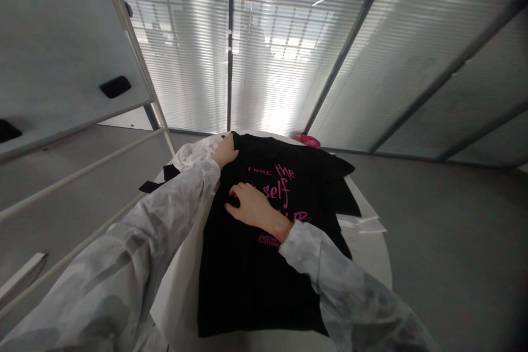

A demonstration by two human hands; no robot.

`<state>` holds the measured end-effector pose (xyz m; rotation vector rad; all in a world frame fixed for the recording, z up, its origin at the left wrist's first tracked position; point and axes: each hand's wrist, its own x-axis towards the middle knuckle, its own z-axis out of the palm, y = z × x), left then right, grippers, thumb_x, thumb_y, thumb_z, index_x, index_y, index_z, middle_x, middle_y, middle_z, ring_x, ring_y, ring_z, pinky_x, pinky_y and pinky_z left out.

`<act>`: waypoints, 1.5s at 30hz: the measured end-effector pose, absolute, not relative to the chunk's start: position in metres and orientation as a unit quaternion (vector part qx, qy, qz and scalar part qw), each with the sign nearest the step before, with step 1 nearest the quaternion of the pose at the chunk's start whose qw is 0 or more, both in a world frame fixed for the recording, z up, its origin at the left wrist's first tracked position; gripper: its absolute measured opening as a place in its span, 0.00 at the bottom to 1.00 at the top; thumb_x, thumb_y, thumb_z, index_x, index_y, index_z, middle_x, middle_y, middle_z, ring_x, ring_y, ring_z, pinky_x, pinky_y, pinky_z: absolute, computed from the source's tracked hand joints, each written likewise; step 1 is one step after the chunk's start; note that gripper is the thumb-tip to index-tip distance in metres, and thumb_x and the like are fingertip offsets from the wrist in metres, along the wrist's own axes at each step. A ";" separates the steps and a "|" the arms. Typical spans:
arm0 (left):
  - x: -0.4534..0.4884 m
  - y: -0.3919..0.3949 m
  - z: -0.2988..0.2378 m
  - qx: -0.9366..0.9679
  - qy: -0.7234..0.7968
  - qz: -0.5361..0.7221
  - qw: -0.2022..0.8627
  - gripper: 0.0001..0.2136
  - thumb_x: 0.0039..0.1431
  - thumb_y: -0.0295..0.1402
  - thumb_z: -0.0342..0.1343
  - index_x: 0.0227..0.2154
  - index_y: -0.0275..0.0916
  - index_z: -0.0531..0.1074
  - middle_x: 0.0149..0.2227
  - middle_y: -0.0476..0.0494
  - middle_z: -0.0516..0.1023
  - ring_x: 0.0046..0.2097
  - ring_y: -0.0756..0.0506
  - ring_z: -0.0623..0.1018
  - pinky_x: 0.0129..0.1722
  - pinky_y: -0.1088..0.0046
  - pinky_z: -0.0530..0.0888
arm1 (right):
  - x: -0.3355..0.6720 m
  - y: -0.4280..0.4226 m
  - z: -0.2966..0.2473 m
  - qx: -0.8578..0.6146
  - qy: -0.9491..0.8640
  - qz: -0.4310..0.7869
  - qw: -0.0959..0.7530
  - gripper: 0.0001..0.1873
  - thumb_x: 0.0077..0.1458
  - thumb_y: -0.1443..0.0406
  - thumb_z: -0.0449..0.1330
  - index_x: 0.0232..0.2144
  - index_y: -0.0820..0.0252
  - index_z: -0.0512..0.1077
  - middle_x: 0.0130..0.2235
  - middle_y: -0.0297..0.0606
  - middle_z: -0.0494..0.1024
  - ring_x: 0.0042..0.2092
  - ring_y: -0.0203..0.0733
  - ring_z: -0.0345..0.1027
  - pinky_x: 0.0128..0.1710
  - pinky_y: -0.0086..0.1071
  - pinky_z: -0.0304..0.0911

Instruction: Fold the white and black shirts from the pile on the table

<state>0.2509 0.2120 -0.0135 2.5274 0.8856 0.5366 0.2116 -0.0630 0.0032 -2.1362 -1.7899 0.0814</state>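
Note:
A black T-shirt point(264, 286) with pink lettering lies spread on a white round table point(373, 256), its hem towards me. My left hand point(226, 151) is at the shirt's far left shoulder, with the fingers closed on the fabric there. Over the left part of the chest is my right hand point(251, 206), its fingers curved and the thumb apart, with nothing seen in it. The right hand and forearm cover part of the lettering. A crumpled white cloth point(196, 153) lies beside my left hand.
White sheets point(369, 224) stick out from under the shirt's right side. Behind the table's far edge shows a red basket-like object point(309, 141). A whiteboard on a white frame point(82, 198) stands at left. A glass partition with blinds point(272, 66) runs along the back.

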 end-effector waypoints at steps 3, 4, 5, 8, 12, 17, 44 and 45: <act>0.245 0.193 -0.013 0.940 0.229 0.237 0.087 0.32 0.68 0.37 0.61 0.72 0.31 0.66 0.76 0.21 0.65 0.74 0.25 0.70 0.75 0.48 0.64 | 0.232 -0.071 0.001 -0.759 -0.630 0.013 0.166 0.21 0.69 0.54 0.68 0.57 0.60 0.79 0.57 0.47 0.83 0.59 0.54 0.76 0.62 0.44 0.70; 0.243 0.187 -0.014 0.953 0.185 0.228 0.067 0.31 0.70 0.40 0.60 0.72 0.31 0.68 0.77 0.23 0.65 0.75 0.25 0.69 0.77 0.48 0.61 | 0.241 -0.074 -0.001 -0.762 -0.628 0.007 0.158 0.24 0.69 0.53 0.68 0.60 0.60 0.78 0.60 0.49 0.82 0.62 0.55 0.75 0.65 0.46 0.69; 0.240 0.182 -0.014 0.968 0.138 0.201 0.056 0.30 0.71 0.42 0.59 0.71 0.32 0.70 0.77 0.25 0.66 0.75 0.26 0.69 0.78 0.48 0.60 | 0.250 -0.078 -0.003 -0.765 -0.627 0.001 0.147 0.26 0.70 0.53 0.68 0.62 0.61 0.77 0.64 0.51 0.80 0.65 0.56 0.73 0.68 0.47 0.67; 0.234 0.175 -0.017 0.995 0.043 0.078 0.056 0.30 0.74 0.49 0.55 0.70 0.35 0.74 0.75 0.28 0.71 0.74 0.29 0.72 0.77 0.52 0.62 | 0.271 -0.088 -0.015 -0.770 -0.627 -0.007 0.122 0.33 0.73 0.50 0.65 0.70 0.61 0.72 0.74 0.54 0.72 0.74 0.60 0.65 0.75 0.53 0.59; 0.230 0.185 -0.019 0.993 0.048 0.011 0.106 0.32 0.78 0.53 0.47 0.73 0.37 0.71 0.78 0.32 0.66 0.78 0.33 0.68 0.79 0.55 0.59 | 0.269 -0.100 -0.021 -0.780 -0.613 0.004 0.128 0.34 0.76 0.48 0.60 0.73 0.62 0.69 0.76 0.54 0.68 0.78 0.63 0.60 0.77 0.58 0.54; 0.218 0.202 -0.020 0.982 0.054 0.077 0.166 0.30 0.81 0.51 0.42 0.73 0.41 0.71 0.78 0.38 0.68 0.79 0.40 0.66 0.80 0.62 0.58 | 0.210 -0.127 -0.010 -0.719 -0.658 -0.011 0.221 0.36 0.72 0.49 0.65 0.74 0.59 0.67 0.76 0.53 0.69 0.75 0.60 0.62 0.77 0.56 0.55; 0.191 0.197 -0.042 0.982 0.042 0.116 0.141 0.36 0.74 0.62 0.51 0.72 0.42 0.72 0.77 0.37 0.69 0.78 0.35 0.66 0.81 0.54 0.52 | 0.072 -0.162 -0.022 -0.506 -0.821 0.124 0.236 0.29 0.77 0.58 0.59 0.72 0.65 0.65 0.75 0.51 0.69 0.77 0.50 0.58 0.75 0.45 0.58; 0.191 0.196 -0.042 0.982 0.042 0.117 0.140 0.36 0.75 0.62 0.51 0.72 0.41 0.72 0.77 0.37 0.69 0.78 0.36 0.66 0.81 0.54 0.52 | 0.072 -0.163 -0.019 -0.496 -0.826 0.127 0.235 0.31 0.77 0.57 0.58 0.74 0.66 0.63 0.77 0.52 0.67 0.79 0.49 0.55 0.76 0.46 0.57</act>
